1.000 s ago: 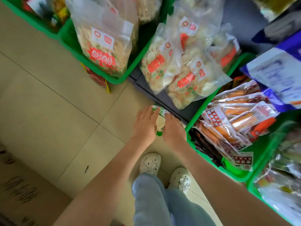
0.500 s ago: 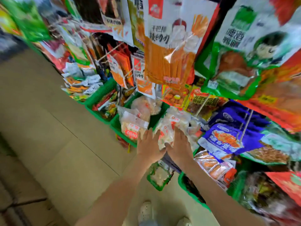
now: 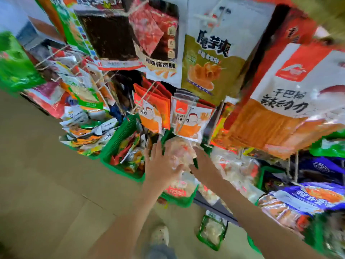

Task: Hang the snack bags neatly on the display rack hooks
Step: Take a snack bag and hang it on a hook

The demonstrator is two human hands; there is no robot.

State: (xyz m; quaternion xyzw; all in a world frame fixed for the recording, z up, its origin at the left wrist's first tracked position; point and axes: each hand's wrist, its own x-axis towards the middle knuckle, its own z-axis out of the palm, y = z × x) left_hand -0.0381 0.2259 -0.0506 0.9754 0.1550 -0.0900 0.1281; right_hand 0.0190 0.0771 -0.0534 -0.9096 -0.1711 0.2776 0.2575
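My left hand (image 3: 160,165) and my right hand (image 3: 203,163) are raised side by side with straight fingers, thumbs nearly meeting. Between them shows a clear bag of pale snacks (image 3: 177,154), over the green basket (image 3: 177,200). Blur hides whether either hand touches it. Just above hangs a small orange and white snack bag (image 3: 188,118) on a wire hook of the display rack (image 3: 149,90). A green-edged clear bag (image 3: 212,230) lies on the floor near my feet.
Large snack bags (image 3: 280,101) hang overhead on the right and across the top. Green baskets (image 3: 119,144) full of packets line the foot of the rack. The beige tiled floor (image 3: 46,174) spreads to the left. My shoe (image 3: 159,234) is below.
I have straightened up from the floor and my view has swung up to the rack. Both hands left the green-edged bag on the floor and rose to basket height.
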